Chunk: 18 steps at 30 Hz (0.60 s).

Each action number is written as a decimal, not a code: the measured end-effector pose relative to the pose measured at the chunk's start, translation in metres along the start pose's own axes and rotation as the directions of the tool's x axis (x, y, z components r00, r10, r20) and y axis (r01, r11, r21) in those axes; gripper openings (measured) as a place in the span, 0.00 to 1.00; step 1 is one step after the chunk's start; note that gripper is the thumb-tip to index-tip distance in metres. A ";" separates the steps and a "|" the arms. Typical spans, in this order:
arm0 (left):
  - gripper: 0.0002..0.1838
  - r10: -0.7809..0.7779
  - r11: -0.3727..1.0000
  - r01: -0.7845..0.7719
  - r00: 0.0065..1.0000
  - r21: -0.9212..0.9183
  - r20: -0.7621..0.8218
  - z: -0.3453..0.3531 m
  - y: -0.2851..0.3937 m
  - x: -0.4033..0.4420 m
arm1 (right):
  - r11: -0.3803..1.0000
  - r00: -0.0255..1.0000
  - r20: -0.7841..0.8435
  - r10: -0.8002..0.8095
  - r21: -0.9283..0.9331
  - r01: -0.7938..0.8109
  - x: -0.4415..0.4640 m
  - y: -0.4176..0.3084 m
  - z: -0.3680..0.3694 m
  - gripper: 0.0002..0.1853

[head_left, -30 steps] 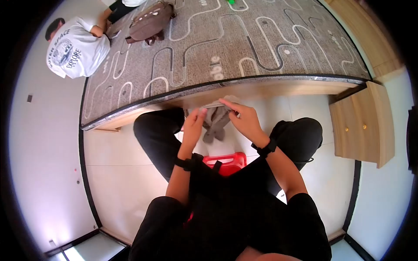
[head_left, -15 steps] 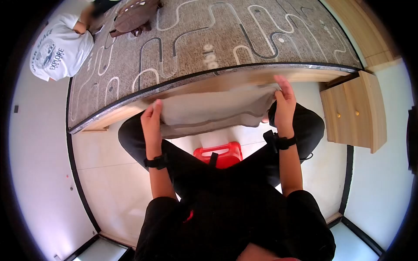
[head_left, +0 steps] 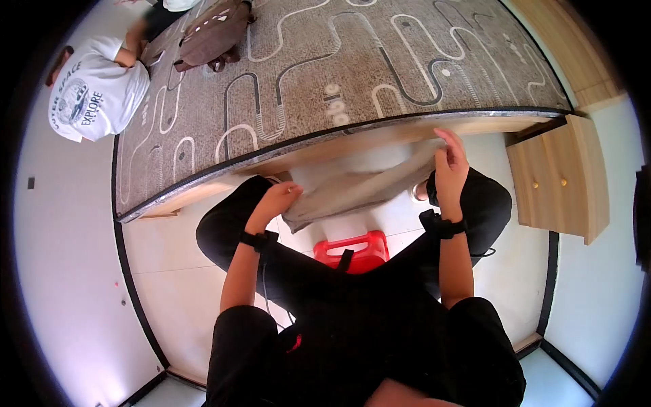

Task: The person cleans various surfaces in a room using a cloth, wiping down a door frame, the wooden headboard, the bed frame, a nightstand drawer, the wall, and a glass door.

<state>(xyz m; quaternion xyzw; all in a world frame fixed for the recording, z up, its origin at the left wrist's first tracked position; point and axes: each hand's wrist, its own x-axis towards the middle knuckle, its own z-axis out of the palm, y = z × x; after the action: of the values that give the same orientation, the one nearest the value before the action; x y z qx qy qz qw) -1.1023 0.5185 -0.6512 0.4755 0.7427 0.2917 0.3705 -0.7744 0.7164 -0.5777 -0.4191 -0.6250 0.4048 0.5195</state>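
A thin grey-beige cloth (head_left: 363,188) hangs between my two hands above the floor, sagging in folds and partly blurred. My left hand (head_left: 278,200) pinches its left end, fingers closed. At the higher right end, my right hand (head_left: 452,166) grips the cloth between thumb and fingers, with some fingertips raised. Exactly which edge or corner each hand holds is hard to make out. Both wrists wear black bands.
In front stands a bed with a patterned grey mattress (head_left: 305,88) and wooden side. A brown backpack (head_left: 215,34) lies on it. A person in a white shirt (head_left: 98,88) is at the left. A wooden cabinet (head_left: 559,180) stands right; a red plastic stool (head_left: 352,241) is below me.
My left hand has moved right and a little down, nearer the right hand. The cloth has gone from stretched wide to slack and folded. The right hand still holds its end.
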 end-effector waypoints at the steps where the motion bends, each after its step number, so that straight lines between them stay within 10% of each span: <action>1: 0.20 -0.003 1.000 0.003 1.000 0.002 -0.002 0.002 0.008 0.004 | 0.998 0.999 0.016 -0.048 0.031 0.047 0.001 0.000 0.000 0.19; 3: 0.20 -0.178 0.970 0.125 0.948 0.207 0.265 0.005 0.022 0.018 | 0.994 0.995 0.035 -0.089 0.064 0.087 0.002 0.000 0.001 0.18; 6: 0.21 -0.008 0.857 -0.180 0.933 0.484 0.361 0.040 -0.002 0.046 | 0.989 0.987 -0.100 -0.127 0.060 0.133 0.001 0.003 -0.001 0.18; 11: 0.20 -0.177 0.827 -0.095 0.891 0.555 0.418 0.073 0.072 0.086 | 0.891 0.968 -0.188 -0.168 0.391 0.230 0.003 0.010 -0.014 0.15; 15: 0.15 0.045 0.997 -0.039 0.995 -0.064 0.085 0.064 0.105 0.082 | 0.893 0.964 -0.249 -0.092 0.407 0.190 0.003 0.012 -0.024 0.16; 18: 0.10 -0.016 0.869 0.005 1.000 -0.495 -0.018 0.047 0.116 0.053 | 0.925 0.966 -0.243 -0.087 0.342 0.169 0.002 0.007 -0.025 0.15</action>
<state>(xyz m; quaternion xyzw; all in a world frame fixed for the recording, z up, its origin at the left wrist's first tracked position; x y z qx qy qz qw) -1.0209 0.6153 -0.6004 0.3575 0.6498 0.4750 0.4737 -0.7493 0.7218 -0.5804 -0.3180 -0.5043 0.4276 0.6795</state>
